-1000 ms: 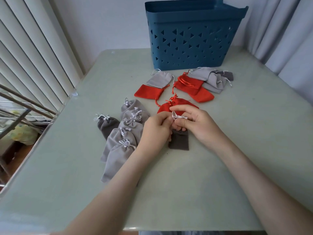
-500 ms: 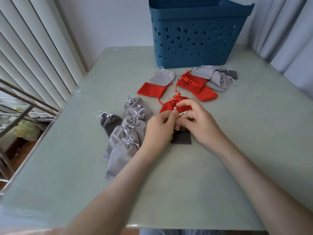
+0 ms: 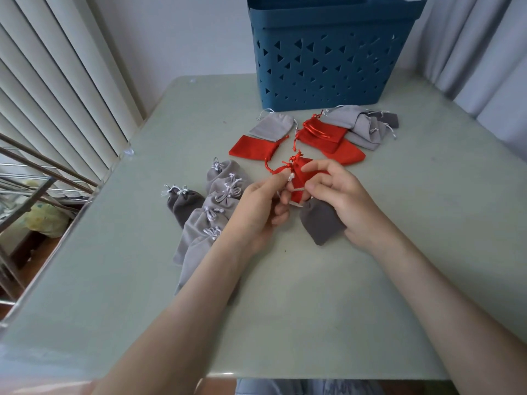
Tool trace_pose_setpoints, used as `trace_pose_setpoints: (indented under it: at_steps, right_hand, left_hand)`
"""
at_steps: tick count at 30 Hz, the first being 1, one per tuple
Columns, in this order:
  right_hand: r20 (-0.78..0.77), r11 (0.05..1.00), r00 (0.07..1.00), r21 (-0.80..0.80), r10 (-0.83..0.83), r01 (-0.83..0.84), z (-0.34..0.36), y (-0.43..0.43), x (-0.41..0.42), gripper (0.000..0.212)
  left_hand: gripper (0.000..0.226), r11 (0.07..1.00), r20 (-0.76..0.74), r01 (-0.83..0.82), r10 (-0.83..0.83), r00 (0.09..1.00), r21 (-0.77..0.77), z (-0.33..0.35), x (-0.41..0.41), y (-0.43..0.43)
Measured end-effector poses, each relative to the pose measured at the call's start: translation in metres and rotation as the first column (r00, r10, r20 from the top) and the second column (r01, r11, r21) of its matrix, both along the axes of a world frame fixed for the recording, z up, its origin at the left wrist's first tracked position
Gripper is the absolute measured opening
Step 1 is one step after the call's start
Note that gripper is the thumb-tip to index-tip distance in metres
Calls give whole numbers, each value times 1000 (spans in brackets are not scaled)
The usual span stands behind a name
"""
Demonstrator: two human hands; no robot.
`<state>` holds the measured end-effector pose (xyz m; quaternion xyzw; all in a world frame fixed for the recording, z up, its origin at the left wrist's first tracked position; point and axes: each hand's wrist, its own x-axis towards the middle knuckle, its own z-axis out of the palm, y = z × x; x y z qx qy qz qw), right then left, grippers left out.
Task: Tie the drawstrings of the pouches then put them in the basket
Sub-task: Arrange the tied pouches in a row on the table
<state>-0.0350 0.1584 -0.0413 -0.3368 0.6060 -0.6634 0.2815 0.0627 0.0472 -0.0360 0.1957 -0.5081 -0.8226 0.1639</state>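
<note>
Blue plastic basket with triangular holes (image 3: 328, 61) stands at the far edge of the pale green table (image 3: 427, 223). Near the table's middle, the right hand (image 3: 342, 201) curls its fingers over a dark grey fabric pouch (image 3: 322, 223). The left hand (image 3: 256, 212) pinches the pouch's white drawstring (image 3: 291, 176) between thumb and forefinger.

One blue basket (image 3: 328, 67) at twelve o'clock; I count four red pouches (image 3: 252, 151), four dark grey pouches (image 3: 186, 203), perhaps eight light grey pouches (image 3: 272, 127).
</note>
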Motion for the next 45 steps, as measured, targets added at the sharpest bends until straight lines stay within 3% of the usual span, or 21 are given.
trace_pose_setpoints:
  at_steps: [4,7,11,14,19,23,29,32,34,37,41,43,45]
  right_hand:
    - [28,999,999,8,-35,34,4,1,-2,26]
    - [43,999,998,13,-36,35,5,3,-4,23]
    - [27,1000,1000,24,6,-6,4,2,-2,15]
    - [82,999,995,9,50,-51,5,3,0,17]
    - [92,994,994,86,56,-64,-2,-3,2,25]
    - [22,999,999,25,27,-28,-7,-5,2,19]
    - [0,991,992,-47,-123,123,-9,-6,-1,19]
    - [260,961,951,-174,-165,215,-3,-6,-9,20]
    - [475,925,874,-276,-106,262,1,-3,-17,21]
    - [627,889,779,-349,-12,295,4,0,-21,25]
    - [564,905,826,-363,23,222,5,1,-19,21]
    - [444,926,896,-337,-4,171,6,4,-18,24]
    - [270,953,961,-272,-59,135,6,5,-16,19]
  left_hand:
    - [18,982,-10,2,-4,1000,-190,-1,2,-1]
    - [11,898,40,-82,110,993,-433,-5,3,3]
    - [10,547,30,-151,308,951,-824,-13,3,7]
    - [5,394,-48,-182,327,944,-901,-16,4,8]
    - [4,350,-137,-256,329,934,-901,-14,4,9]
    - [1,391,-159,-278,308,938,-877,-15,4,10]
    - [11,592,-139,-268,256,957,-760,-11,4,14]
    - [17,737,-159,-352,321,934,-577,-10,0,8]
    - [19,806,-142,-393,370,918,-442,-11,-1,-1]
    - [22,777,-75,-387,406,911,-497,-17,-3,-6]
    - [23,740,-21,-353,418,908,-572,-23,-5,-7]
    - [23,817,-7,-348,389,921,-460,-19,-5,-6]
    - [24,921,-50,-311,307,950,-234,-11,-4,-4]
